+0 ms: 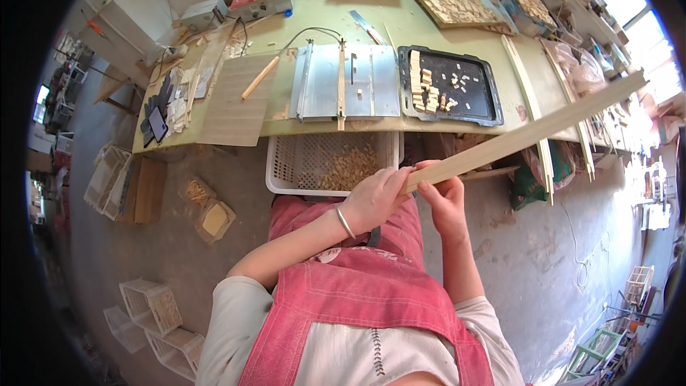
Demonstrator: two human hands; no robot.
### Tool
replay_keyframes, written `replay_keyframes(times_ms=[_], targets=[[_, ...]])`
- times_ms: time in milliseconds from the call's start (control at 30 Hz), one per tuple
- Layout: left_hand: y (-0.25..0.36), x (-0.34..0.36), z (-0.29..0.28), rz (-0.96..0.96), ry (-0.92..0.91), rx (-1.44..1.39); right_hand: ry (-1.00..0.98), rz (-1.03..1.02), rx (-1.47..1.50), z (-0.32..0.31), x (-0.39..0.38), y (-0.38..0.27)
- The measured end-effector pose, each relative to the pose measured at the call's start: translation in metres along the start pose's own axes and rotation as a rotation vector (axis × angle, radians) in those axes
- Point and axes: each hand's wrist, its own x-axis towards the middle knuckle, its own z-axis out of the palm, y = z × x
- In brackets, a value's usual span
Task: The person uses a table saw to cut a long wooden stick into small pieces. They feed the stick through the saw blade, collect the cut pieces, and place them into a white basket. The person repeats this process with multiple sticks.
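Note:
A long pale wooden strip (529,129) slants up to the right across the front of the bench, its near end between my two hands. My left hand (376,199), with a silver bangle at the wrist, is closed on that end. Just to the right, my right hand (444,204) grips the same end with thumb and fingers; some fingers are hidden. Whether it is one strip or a few stacked together, I cannot tell. Below and ahead of my hands, a white plastic basket (275,164) holds many small wooden pieces (354,164).
On the green bench (336,18) lie a metal plate (318,86) with rails, a black tray (486,96) of small wooden blocks, and a wooden stick (260,77). Long strips (525,89) overhang its front edge at right. A phone (157,123) rests at left. White crates (151,306) stand on the floor.

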Motion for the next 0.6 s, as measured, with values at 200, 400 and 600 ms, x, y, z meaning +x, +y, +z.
replay_keyframes(times_ms=[200,400,600], targets=[[-0.028,-0.029,-0.008,0.098,-0.100,0.213,0.492,0.083,0.029,-0.021,0.010,-0.032],[-0.039,-0.009,-0.036,0.100,-0.192,0.196,0.551,0.063,0.077,-0.057,0.002,-0.031],[-0.071,0.036,-0.058,-0.033,0.054,0.414,0.736,-0.023,0.217,-0.079,0.006,-0.031]])
